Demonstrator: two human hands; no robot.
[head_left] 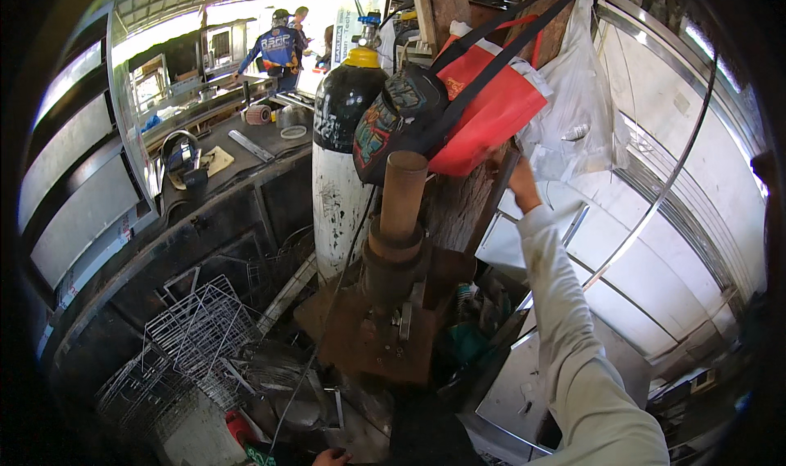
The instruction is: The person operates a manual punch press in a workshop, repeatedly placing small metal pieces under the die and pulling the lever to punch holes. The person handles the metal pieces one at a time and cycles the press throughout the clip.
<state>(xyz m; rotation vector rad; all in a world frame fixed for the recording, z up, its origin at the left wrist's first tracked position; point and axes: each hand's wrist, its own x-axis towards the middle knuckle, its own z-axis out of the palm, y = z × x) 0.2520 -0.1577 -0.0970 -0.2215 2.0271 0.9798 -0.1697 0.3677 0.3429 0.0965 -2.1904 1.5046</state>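
My right arm, in a light long sleeve, reaches up and forward. The right hand (524, 189) is closed round a dark flat metal bar (494, 198) beside a wooden post (456, 208), just below a red bag (487, 98). Some of its fingers are hidden behind the bar. At the lower edge only a small part of my left hand (332, 458) shows, its fingers curled. Next to it lies a red, green and black object (240, 427), cut off by the edge; what the left hand holds is hidden. A rusty upright pipe on a stand (401, 196) rises between the hands.
A black-and-white gas cylinder (334, 192) stands left of the pipe, with a dark cap (401, 110) hanging by it. Wire racks (201, 327) lie low at left. A workbench (229, 151) holds tools; people stand beyond. White panels (647, 245) lean at right.
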